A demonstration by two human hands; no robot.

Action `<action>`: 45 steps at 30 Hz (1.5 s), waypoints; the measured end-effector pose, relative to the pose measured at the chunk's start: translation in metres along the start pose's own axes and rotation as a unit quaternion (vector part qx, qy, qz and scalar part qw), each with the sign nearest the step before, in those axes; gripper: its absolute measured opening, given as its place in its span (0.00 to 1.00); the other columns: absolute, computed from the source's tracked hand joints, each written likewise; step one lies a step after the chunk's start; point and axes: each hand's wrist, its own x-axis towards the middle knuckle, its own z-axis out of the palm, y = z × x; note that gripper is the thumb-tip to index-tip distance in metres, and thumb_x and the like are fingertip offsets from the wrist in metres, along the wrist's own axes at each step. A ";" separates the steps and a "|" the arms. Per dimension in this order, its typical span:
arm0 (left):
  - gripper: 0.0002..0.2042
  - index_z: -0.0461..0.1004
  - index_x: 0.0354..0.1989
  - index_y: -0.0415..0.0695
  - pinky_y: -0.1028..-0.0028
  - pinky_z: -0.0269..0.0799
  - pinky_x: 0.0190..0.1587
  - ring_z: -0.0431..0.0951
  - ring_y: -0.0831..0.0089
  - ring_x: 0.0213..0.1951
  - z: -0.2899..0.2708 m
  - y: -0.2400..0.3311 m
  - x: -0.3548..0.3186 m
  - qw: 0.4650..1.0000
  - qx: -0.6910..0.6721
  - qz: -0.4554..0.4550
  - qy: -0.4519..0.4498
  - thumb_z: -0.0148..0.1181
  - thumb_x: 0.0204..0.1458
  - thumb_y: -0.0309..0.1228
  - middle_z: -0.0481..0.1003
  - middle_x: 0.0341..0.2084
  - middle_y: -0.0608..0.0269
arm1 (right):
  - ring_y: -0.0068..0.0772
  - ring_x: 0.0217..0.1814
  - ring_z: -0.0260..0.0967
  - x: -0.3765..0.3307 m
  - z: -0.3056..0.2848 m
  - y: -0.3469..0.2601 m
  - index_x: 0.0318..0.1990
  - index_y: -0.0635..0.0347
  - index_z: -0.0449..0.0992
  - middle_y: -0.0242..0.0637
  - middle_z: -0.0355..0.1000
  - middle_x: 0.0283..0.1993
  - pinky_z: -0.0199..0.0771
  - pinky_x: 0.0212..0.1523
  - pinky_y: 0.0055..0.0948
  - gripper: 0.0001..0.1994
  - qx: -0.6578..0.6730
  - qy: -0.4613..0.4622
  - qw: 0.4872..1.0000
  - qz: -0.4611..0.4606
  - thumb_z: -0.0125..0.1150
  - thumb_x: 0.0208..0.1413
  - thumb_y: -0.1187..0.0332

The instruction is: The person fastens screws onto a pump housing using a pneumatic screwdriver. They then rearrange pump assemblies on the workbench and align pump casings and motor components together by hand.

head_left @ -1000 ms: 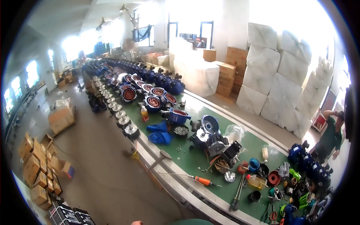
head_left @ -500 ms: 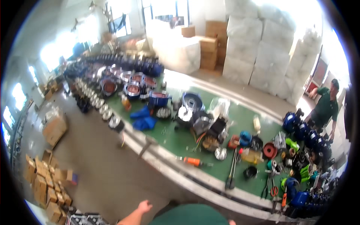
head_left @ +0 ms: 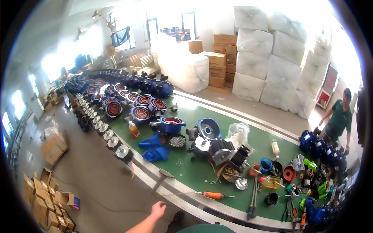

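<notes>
At the lower edge my left forearm reaches up, and my left hand [head_left: 158, 209] hangs over the floor just short of the green bench [head_left: 186, 171]. Its fingers are curled in, with nothing visible in them. Nearest to it on the bench lies an orange power screwdriver [head_left: 213, 195], its thin cord trailing left toward the hand. My right hand is out of the picture. Further in stand a blue pump housing [head_left: 210, 129], a black finned motor part [head_left: 239, 157], a round silver part [head_left: 241, 183] and a blue cloth [head_left: 154, 147].
Blue housings with red-brown insides [head_left: 142, 113] and a row of silver-topped motors [head_left: 112, 140] line the left. Right are a bottle of yellow liquid [head_left: 271, 182], long-handled tools [head_left: 253, 200] and scissors [head_left: 294, 211]. A co-worker [head_left: 340, 118] stands beyond. Cartons [head_left: 42, 194] sit on the floor.
The view has shifted, so the bench items sit further right and lower. My left hand is nearer the bench edge. My right hand's fingertips have left the picture. The co-worker's raised arm has come down.
</notes>
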 end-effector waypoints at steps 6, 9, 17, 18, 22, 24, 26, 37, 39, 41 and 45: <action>0.14 0.78 0.46 0.42 0.63 0.75 0.49 0.80 0.56 0.46 -0.040 0.031 0.146 0.994 0.002 0.076 0.074 0.61 0.52 0.32 0.78 0.42 0.50 | 0.46 0.49 0.76 0.081 0.049 0.017 0.52 0.64 0.78 0.53 0.78 0.47 0.75 0.51 0.40 0.27 0.100 0.024 0.985 0.139 0.64 0.50 0.51; 0.14 0.77 0.47 0.42 0.62 0.74 0.51 0.78 0.54 0.47 -0.062 0.046 0.203 0.994 -0.010 0.061 0.089 0.61 0.51 0.31 0.73 0.46 0.50 | 0.45 0.49 0.76 0.096 0.063 -0.031 0.51 0.64 0.78 0.52 0.78 0.47 0.75 0.51 0.40 0.26 0.133 0.042 0.978 0.153 0.64 0.51 0.52; 0.22 0.72 0.56 0.47 0.59 0.68 0.60 0.70 0.49 0.57 -0.096 0.005 0.298 0.986 0.023 -0.053 0.158 0.65 0.49 0.31 0.67 0.54 0.48 | 0.44 0.49 0.76 0.135 0.052 -0.141 0.50 0.65 0.79 0.51 0.79 0.47 0.75 0.50 0.40 0.23 0.163 0.074 0.977 0.119 0.62 0.52 0.57; 0.22 0.72 0.56 0.47 0.59 0.68 0.60 0.70 0.49 0.57 -0.097 0.002 0.299 0.987 0.024 -0.053 0.152 0.65 0.49 0.31 0.67 0.54 0.48 | 0.44 0.49 0.76 0.137 0.052 -0.148 0.50 0.65 0.79 0.50 0.79 0.47 0.75 0.50 0.40 0.22 0.166 0.078 0.976 0.116 0.62 0.53 0.57; 0.27 0.70 0.58 0.48 0.58 0.64 0.62 0.66 0.51 0.59 -0.104 -0.007 0.307 0.981 0.075 -0.054 0.170 0.67 0.47 0.31 0.65 0.56 0.51 | 0.44 0.49 0.76 0.147 0.057 -0.161 0.49 0.65 0.79 0.50 0.79 0.47 0.75 0.50 0.40 0.21 0.173 0.080 0.975 0.116 0.61 0.53 0.59; 0.28 0.69 0.59 0.48 0.59 0.62 0.64 0.64 0.53 0.60 -0.104 -0.004 0.312 0.978 0.091 -0.005 0.187 0.68 0.47 0.31 0.65 0.55 0.51 | 0.44 0.49 0.76 0.146 0.062 -0.159 0.49 0.65 0.79 0.49 0.79 0.48 0.75 0.50 0.40 0.20 0.175 0.082 0.974 0.121 0.61 0.54 0.60; 0.29 0.68 0.60 0.47 0.60 0.58 0.66 0.61 0.51 0.62 -0.098 0.017 0.320 0.977 0.122 0.022 0.173 0.68 0.47 0.32 0.63 0.58 0.50 | 0.43 0.49 0.76 0.137 0.077 -0.143 0.49 0.65 0.79 0.49 0.79 0.48 0.75 0.49 0.40 0.19 0.181 0.091 0.970 0.133 0.60 0.54 0.61; 0.28 0.69 0.63 0.51 0.49 0.65 0.60 0.66 0.47 0.62 -0.081 -0.012 0.356 0.898 0.403 0.177 -0.024 0.60 0.55 0.49 0.66 0.63 0.48 | 0.48 0.52 0.76 0.000 0.029 -0.179 0.48 0.59 0.81 0.47 0.79 0.47 0.75 0.55 0.39 0.23 0.186 0.329 0.883 0.279 0.65 0.49 0.53; 0.32 0.63 0.67 0.55 0.43 0.61 0.62 0.60 0.47 0.66 -0.079 0.006 0.359 0.891 0.433 0.116 -0.079 0.57 0.56 0.54 0.59 0.68 0.51 | 0.47 0.52 0.77 -0.028 -0.004 -0.168 0.49 0.60 0.80 0.46 0.79 0.47 0.76 0.55 0.38 0.22 0.227 0.419 0.829 0.293 0.66 0.49 0.57; 0.33 0.61 0.69 0.56 0.39 0.61 0.60 0.57 0.49 0.68 -0.072 0.017 0.369 0.894 0.427 0.086 -0.104 0.56 0.57 0.54 0.56 0.71 0.55 | 0.44 0.48 0.79 -0.056 -0.031 -0.142 0.49 0.63 0.80 0.47 0.80 0.45 0.78 0.51 0.37 0.21 0.254 0.505 0.769 0.299 0.67 0.49 0.60; 0.31 0.67 0.64 0.55 0.49 0.70 0.55 0.68 0.47 0.60 -0.077 0.065 0.346 0.904 0.413 0.102 -0.050 0.64 0.52 0.48 0.65 0.62 0.47 | 0.36 0.37 0.80 -0.093 -0.086 -0.054 0.48 0.66 0.80 0.48 0.80 0.40 0.79 0.43 0.33 0.18 0.292 0.613 0.680 0.277 0.66 0.51 0.66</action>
